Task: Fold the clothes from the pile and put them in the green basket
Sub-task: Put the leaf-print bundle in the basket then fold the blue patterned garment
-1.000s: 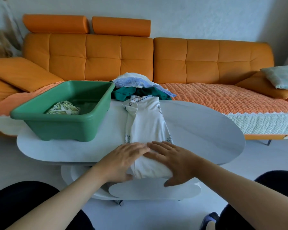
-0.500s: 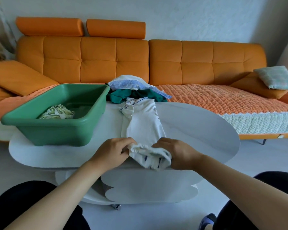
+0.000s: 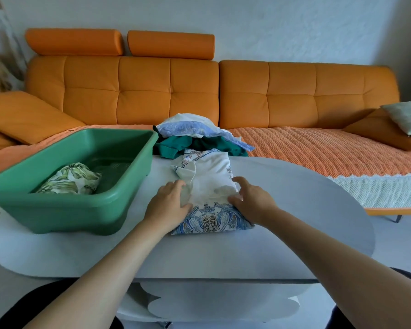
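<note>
- 1 folded garment of leaf-printed cloth (image 3: 71, 179) already lies in the green plastic basket (image 3: 69, 214), which stands on the left of the pale oval worktop (image 3: 294, 233).
- A white garment with a blue print (image 3: 207, 179) is being folded at the middle of the worktop, just right of the basket. It is narrowed to a strip, and its near end is turned over so that the blue pattern shows.
- The left hand (image 3: 169, 205) and the right hand (image 3: 252, 200) are set on either side of the turned-over part. The fingers (image 3: 237, 180) of both are curled, and bunched white cloth is held between thumb and fingers.
- This fold is judged nearly done; perhaps 1 more is wanted before the garment can be lifted into the basket.
- A pile of unfolded clothes (image 3: 192, 134) is left at the far edge of the worktop, touching the white garment's far end. A pale blue-and-white piece is seen on top and a teal piece under it; the count cannot be told.
- The task is judged to be in its early part: 1 piece stowed, 1 in hand, the pile not yet dealt with.
</note>
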